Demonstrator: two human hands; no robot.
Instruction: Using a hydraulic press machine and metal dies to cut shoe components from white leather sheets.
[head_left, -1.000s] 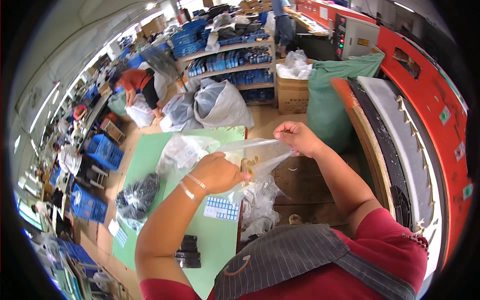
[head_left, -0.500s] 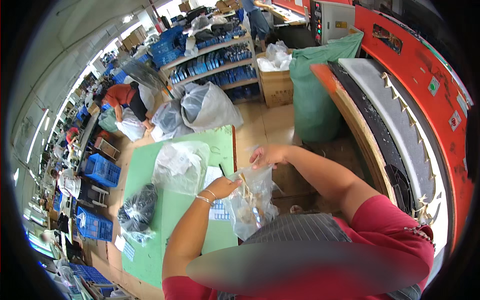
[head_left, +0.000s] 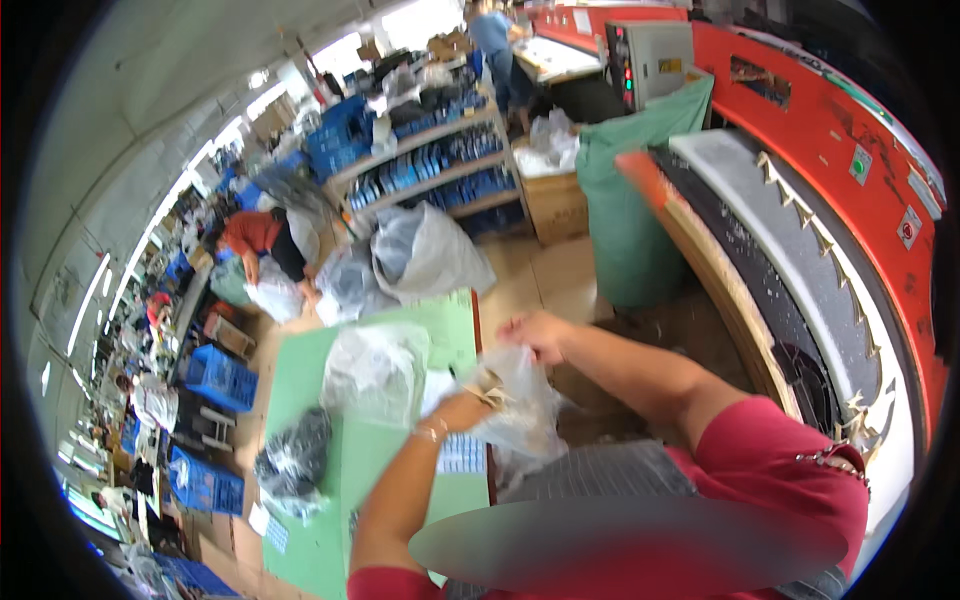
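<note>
A clear plastic bag [head_left: 527,405] hangs in front of me at the right edge of the green table [head_left: 385,470]. My right hand [head_left: 538,336] is closed on the bag's upper rim. At the bag's mouth, my left hand [head_left: 466,409] is closed around thin beige strips [head_left: 487,391]; its fingertips are partly hidden and blurred. Under my left wrist lies a sheet with a blue printed grid [head_left: 462,455]. Another clear bag with white contents [head_left: 375,372] rests on the table, and a bag of black material [head_left: 294,452] lies nearer its left edge.
To my right, a large red machine [head_left: 830,140] has a curved padded ledge [head_left: 780,250]. A tall green sack [head_left: 630,220] and a cardboard box [head_left: 556,205] stand ahead. Shelves of blue items [head_left: 430,165] are farther off. A person in red [head_left: 252,235] bends over sacks; blue crates [head_left: 220,378] stand left.
My left hand has moved in against the bag's mouth with the beige strips. My right hand still grips the rim, its fingers more curled. The whole view has shifted slightly.
</note>
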